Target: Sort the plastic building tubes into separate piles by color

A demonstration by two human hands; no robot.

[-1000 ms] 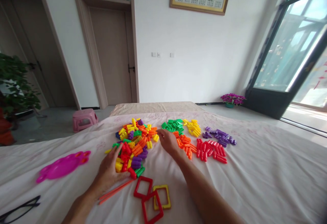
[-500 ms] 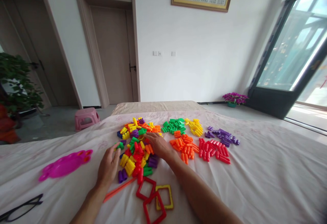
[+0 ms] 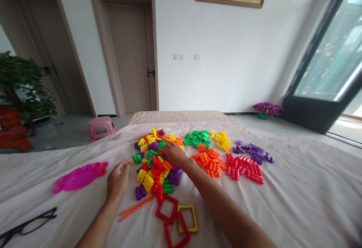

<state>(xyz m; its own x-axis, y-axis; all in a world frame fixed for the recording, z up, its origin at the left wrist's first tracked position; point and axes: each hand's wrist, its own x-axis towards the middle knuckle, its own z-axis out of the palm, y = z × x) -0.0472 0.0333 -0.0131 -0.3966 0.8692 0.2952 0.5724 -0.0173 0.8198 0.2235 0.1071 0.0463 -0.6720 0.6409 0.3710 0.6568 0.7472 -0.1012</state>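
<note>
A mixed pile of plastic building pieces [image 3: 152, 168] in red, yellow, green, orange and purple lies on the cloth in front of me. My left hand [image 3: 118, 178] is at the pile's left edge, its fingers curled together at the tips beside a green piece [image 3: 137, 159]. A bit of yellow shows at those fingertips; whether it is held I cannot make out. Over the right part of the pile, my right hand [image 3: 174, 155] reaches in with fingers stretched out and downward. Its fingertips are partly hidden among the pieces.
Single-colour groups lie to the right: green pieces [image 3: 197, 138], yellow pieces [image 3: 221, 140], orange pieces [image 3: 209, 160], red pieces [image 3: 243, 166] and purple pieces [image 3: 256, 152]. Nearer are red square frames [image 3: 183, 221], a yellow frame [image 3: 195, 217] and orange sticks [image 3: 135, 208]. Leftward lie a magenta tray [image 3: 79, 177] and glasses [image 3: 31, 221].
My left hand has drawn slightly back from the green piece, which now shows more fully. My right hand stays over the pile. The whole view has shifted a little.
</note>
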